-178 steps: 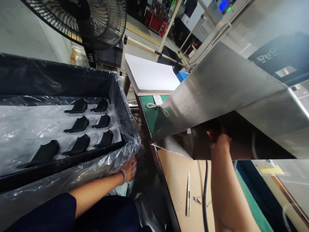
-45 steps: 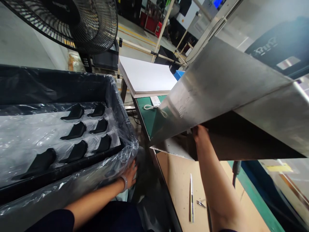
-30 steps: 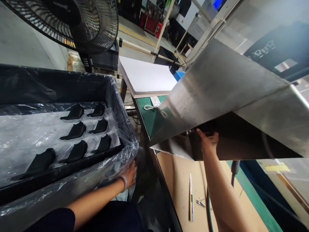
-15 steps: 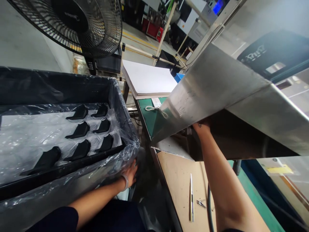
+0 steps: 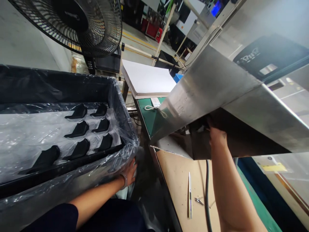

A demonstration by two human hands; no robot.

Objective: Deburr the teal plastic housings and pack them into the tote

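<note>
My left hand [image 5: 130, 172], with a band at the wrist, rests low beside the plastic-lined bin [image 5: 118, 93]. Its visible fingers are spread against the clear plastic, and I see nothing held in them. My right hand [image 5: 212, 127] reaches into the dark opening of a sheet-metal hood [image 5: 193, 90]. Shadow hides its fingers, so what they touch or hold cannot be made out. Inside the bin, several black moulded parts [image 5: 78, 149] lie in rows on a white sheet under clear plastic.
A black fan [image 5: 96, 32] stands behind the bin. On the bench are a stack of white paper [image 5: 149, 79], a corded tag [image 5: 155, 102], a slim knife-like tool [image 5: 190, 196], small nail clippers [image 5: 199, 201] and a dark hose [image 5: 207, 193].
My right hand has shifted to the right inside the hood, and its forearm has moved with it. My left hand stays by the bin.
</note>
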